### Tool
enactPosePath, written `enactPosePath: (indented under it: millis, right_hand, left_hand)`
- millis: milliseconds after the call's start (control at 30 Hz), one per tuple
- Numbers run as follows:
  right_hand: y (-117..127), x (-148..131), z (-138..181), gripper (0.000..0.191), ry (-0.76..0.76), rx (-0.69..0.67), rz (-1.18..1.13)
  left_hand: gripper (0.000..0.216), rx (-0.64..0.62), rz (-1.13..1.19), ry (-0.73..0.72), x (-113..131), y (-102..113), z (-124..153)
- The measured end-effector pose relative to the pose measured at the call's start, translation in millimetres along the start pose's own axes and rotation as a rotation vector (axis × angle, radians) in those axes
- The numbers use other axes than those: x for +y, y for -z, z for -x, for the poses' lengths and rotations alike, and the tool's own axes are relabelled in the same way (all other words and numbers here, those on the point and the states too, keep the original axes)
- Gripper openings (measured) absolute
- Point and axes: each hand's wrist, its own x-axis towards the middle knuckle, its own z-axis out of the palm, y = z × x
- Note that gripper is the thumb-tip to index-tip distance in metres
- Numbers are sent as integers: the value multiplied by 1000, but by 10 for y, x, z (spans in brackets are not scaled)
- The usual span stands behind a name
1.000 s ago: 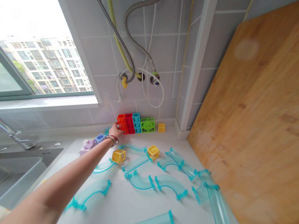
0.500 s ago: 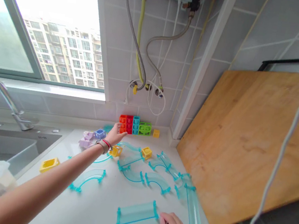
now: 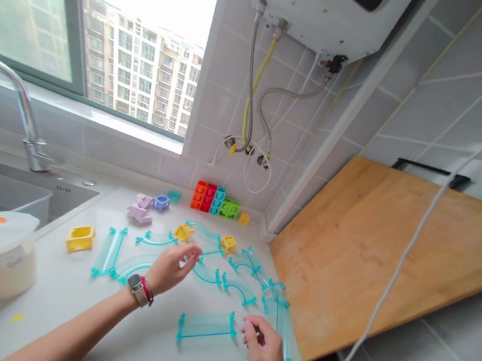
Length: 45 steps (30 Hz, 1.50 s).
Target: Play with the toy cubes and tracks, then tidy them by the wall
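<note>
Straight and curved translucent plastic track pieces [image 3: 206, 324], spread around the left hand [image 3: 172, 266] and right hand [image 3: 265, 345], are tinted turquoise and edged darker. Beyond the left hand, stacked square plastic blocks [image 3: 208, 198] are coloured orange-red, crimson, sky blue and lime green (a red bracelet [image 3: 147, 291] is worn on the left wrist).

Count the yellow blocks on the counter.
4: one yellow block near the tub, one beyond the left hand, another farther right, one beside the green blocks. Some may be hidden.
</note>
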Motion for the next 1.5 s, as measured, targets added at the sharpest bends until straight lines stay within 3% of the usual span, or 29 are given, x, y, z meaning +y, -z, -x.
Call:
enactPosePath:
  millis: [100, 233, 433, 567, 933, 1233, 1500]
  right_hand:
    - [92, -138, -417, 33, 4, -113, 8]
    - [-24, -123, -1307, 41, -26, -130, 72]
    - [-508, 373, -2715, 35, -144, -151, 269]
    - [-686, 680, -3252, 30, -165, -185, 492]
    - [-843, 955, -3679, 30, -27, -315, 866]
    - [-894, 1011, -3769, 49, -92, -221, 955]
    - [-836, 1173, -3853, 30, -67, -226, 921]
  left_hand:
    - [16, -96, -23, -59, -26, -150, 88]
    - [22, -252, -76, -166, -68, -309, 199]
    - [23, -336, -16, -164, -103, -342, 319]
    - [24, -338, -12, -130, -86, -309, 307]
    - [24, -375, 46, -53, -68, -343, 300]
    - [24, -363, 67, -36, -66, -352, 276]
    - [24, -360, 82, -19, -82, -355, 282]
